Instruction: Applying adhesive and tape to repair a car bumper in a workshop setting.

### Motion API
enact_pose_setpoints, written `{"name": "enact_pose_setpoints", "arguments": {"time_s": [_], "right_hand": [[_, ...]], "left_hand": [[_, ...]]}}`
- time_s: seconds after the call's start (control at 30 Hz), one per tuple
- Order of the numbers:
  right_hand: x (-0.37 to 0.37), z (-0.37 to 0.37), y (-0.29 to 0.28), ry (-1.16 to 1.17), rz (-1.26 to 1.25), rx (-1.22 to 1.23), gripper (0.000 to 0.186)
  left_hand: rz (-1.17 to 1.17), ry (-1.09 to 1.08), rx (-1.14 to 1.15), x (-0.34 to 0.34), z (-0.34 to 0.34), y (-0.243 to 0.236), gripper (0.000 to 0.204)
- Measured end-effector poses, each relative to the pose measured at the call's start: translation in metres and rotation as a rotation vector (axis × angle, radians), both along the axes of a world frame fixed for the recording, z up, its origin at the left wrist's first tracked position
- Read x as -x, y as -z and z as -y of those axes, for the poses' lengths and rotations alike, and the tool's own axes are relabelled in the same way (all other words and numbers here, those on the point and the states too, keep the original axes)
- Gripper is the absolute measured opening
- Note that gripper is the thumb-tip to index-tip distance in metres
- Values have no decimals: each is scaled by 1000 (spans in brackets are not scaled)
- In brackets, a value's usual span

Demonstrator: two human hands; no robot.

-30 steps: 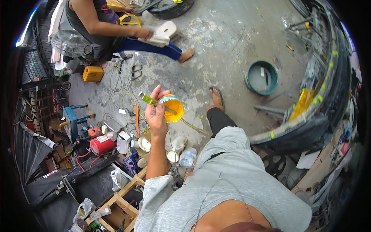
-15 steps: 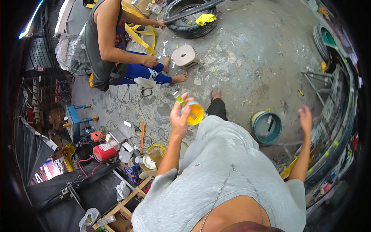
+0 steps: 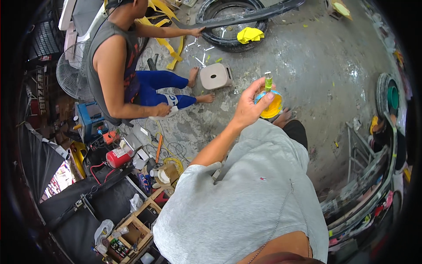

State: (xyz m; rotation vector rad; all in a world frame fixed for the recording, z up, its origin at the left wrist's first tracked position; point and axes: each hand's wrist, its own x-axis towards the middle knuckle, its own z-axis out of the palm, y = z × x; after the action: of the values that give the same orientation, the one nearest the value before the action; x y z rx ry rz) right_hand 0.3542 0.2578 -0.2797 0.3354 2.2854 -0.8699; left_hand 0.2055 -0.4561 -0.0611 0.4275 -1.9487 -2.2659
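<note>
A co-worker [image 3: 115,66] has one hand at a black strip [image 3: 268,12] lying across a tire [image 3: 223,43]. Nearer, the left hand [image 3: 252,108] is clamped around a yellow-lined cup [image 3: 275,105] and green-wrapped tool [image 3: 268,82], over the floor — right hand out of sight. Yellow already coats the cup; what's left to do doesn't show.

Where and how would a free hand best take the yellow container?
Probably by the right side of the yellow container, coming from the person's right: that edge looks uncovered, while the left hand lays its thumb across the left side and the green-wrapped stick juts past the far rim.
</note>
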Motion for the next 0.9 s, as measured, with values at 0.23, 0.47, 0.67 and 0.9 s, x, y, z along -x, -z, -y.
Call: {"name": "enact_pose_setpoints", "arguments": {"time_s": [0.23,0.47,0.67,0.9], "right_hand": [[191,-58,14,46,30,142,35],[484,-115,-30,103,-83,282,39],[766,-54,-113,132,-323,128,47],[796,-12,-49,-278,-303,107,30]], "left_hand": [[37,-99,64,162,-36,12,54],[20,-308,-20,295,-88,13,52],[42,-389,34,408,-98,30,53],[-61,-460,-107,560,-111,26,54]]}}
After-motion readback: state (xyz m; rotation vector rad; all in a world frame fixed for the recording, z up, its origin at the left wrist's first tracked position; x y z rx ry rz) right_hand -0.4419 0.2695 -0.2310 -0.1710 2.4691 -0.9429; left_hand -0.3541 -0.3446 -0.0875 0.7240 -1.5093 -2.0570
